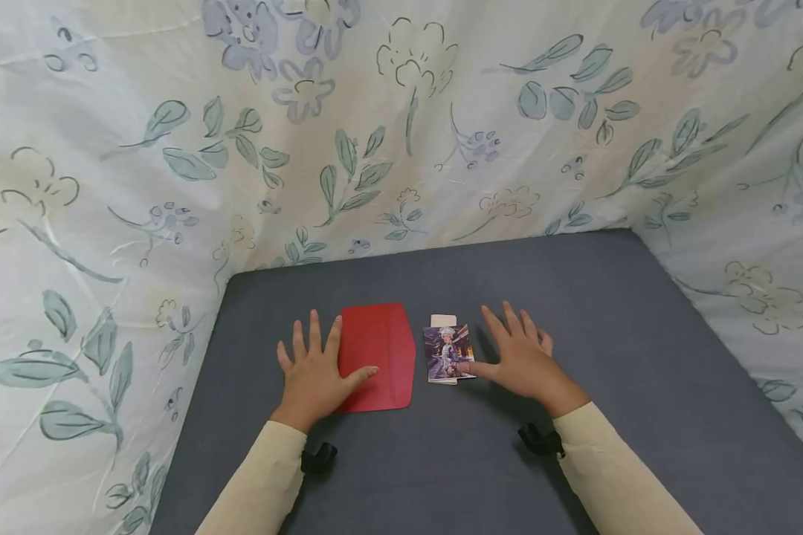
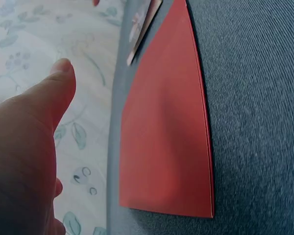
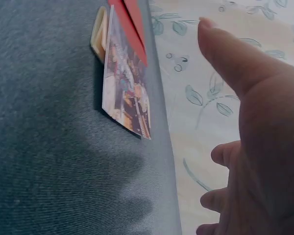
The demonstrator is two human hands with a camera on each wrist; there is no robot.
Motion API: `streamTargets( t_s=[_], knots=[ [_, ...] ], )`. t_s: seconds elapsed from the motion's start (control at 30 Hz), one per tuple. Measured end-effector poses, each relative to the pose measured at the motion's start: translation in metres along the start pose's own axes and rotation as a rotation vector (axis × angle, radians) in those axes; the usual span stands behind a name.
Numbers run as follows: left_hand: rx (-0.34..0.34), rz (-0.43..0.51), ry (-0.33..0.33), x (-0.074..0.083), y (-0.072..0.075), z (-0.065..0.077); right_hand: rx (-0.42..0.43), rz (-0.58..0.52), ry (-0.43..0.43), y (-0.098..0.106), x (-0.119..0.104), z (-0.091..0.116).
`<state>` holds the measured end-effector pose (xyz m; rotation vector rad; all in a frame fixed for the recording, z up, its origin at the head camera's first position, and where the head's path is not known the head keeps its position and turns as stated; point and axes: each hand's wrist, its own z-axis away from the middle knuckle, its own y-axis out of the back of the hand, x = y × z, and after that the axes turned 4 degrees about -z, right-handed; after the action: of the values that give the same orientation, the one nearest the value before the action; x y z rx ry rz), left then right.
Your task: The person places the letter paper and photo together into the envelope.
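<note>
A red envelope [image 1: 375, 349] lies on the dark grey table, its flap opened out toward the right. My left hand [image 1: 314, 379] hovers over its left side with fingers spread and holds nothing; in the left wrist view the thumb stands above the red paper [image 2: 166, 142]. To the right of the envelope, a picture card [image 1: 447, 349] with a cartoon figure lies on top of a folded cream strip [image 1: 444, 320]. Spread beside the card, my right hand [image 1: 525, 364] has its thumb over the card's lower right corner in the head view. The right wrist view shows that thumb apart from the card [image 3: 127, 83].
The grey tabletop [image 1: 609, 334] extends around the envelope and card. A white cloth [image 1: 401, 134] printed with flowers and leaves hangs along the back and both sides. Each wrist wears a black strap [image 1: 540, 440].
</note>
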<state>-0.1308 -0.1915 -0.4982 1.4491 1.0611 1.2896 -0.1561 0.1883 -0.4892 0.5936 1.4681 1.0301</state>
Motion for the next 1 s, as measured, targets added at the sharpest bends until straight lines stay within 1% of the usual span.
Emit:
streamTargets(
  t_s=[0.07,0.17,0.3,0.43,0.53,0.67,0.73,0.8,0.93,1.0],
  knots=[
    [-0.004,0.005,0.009,0.0,-0.001,0.0,-0.002,-0.04,0.008,0.002,0.0,-0.001],
    [0.011,0.019,0.02,0.001,-0.003,0.0,-0.003,-0.1,0.016,0.005,0.002,-0.002],
    [0.011,0.037,0.036,0.002,-0.005,-0.002,-0.015,-0.177,0.004,0.008,0.006,-0.003],
    [-0.005,0.052,0.044,0.003,-0.008,-0.003,-0.031,-0.26,-0.009,0.01,0.008,-0.004],
    [-0.021,0.051,0.042,0.005,-0.01,-0.003,-0.036,-0.348,-0.002,0.011,0.009,-0.004],
    [-0.014,0.078,0.039,0.01,-0.013,-0.002,-0.015,-0.5,0.002,0.012,0.01,-0.004],
    [-0.002,0.116,0.051,0.012,-0.016,-0.002,0.0,-0.576,-0.018,0.014,0.009,-0.003],
    [0.018,0.166,0.07,0.014,-0.02,-0.003,-0.005,-0.677,-0.055,0.016,0.009,-0.002],
    [0.052,0.277,0.123,0.017,-0.031,-0.003,-0.063,-0.9,-0.134,0.019,0.011,-0.001],
    [0.064,0.322,0.143,0.02,-0.037,-0.003,-0.098,-0.985,-0.156,0.02,0.014,-0.001]
  ],
)
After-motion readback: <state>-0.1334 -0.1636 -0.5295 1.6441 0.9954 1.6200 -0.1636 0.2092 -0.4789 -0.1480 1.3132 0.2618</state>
